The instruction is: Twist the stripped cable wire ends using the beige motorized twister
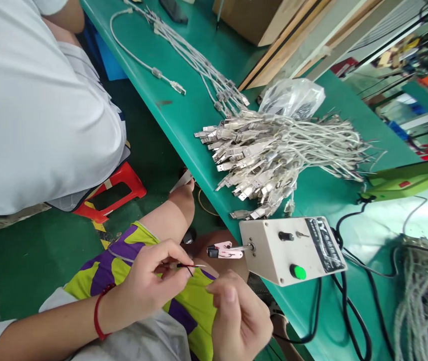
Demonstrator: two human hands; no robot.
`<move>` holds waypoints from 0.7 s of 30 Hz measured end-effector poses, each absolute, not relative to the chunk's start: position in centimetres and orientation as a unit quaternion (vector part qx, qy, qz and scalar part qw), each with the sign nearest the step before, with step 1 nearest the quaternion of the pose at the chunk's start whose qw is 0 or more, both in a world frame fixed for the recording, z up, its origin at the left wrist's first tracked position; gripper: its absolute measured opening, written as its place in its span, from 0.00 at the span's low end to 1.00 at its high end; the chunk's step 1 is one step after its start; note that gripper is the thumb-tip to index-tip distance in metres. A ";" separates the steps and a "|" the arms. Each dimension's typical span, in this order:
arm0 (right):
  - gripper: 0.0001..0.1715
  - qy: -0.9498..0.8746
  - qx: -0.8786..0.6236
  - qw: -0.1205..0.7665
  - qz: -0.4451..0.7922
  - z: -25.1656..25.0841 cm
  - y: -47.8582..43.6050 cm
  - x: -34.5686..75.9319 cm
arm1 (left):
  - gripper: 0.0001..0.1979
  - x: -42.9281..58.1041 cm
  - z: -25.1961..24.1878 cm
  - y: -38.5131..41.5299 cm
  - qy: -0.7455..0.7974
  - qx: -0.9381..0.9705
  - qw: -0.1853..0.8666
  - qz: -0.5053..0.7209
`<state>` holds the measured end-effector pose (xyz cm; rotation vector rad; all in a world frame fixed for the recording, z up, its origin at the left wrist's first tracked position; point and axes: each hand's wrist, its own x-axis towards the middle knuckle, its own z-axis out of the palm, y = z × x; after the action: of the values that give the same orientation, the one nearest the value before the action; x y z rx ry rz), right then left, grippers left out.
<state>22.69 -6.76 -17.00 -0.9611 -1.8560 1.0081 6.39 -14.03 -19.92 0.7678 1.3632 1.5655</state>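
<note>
My left hand (150,281), with a red cord at the wrist, pinches a thin cable end (187,265); black, red and pale wires stick out past the fingertips. The rest of that cable is hidden in the palm. My right hand (240,318) is close by on the right, its fingers curled against the thumb; whether anything is in them I cannot make out. Just beyond both hands, a white box machine (274,255) with a green button stands at the table edge. A pink-and-black clip (224,250) sits on its metal shaft, apart from my hands.
A heap of grey USB cables (262,155) covers the green table (154,110) behind the machine, beside a clear plastic bag (292,98). More cables (195,55) lie farther back. Black cords (349,306) trail right. A seated person (44,110) is at left on a red stool (124,188).
</note>
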 end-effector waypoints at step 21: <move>0.15 -0.282 -0.394 0.444 0.754 -18.1 -5.0 19.7 | 0.09 7.9 -19.4 -11.2 0.465 0.195 0.432 0.748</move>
<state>19.70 -4.97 -18.09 -0.9782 -0.6984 1.8693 7.86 -11.25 -19.45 0.4855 1.1598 1.8638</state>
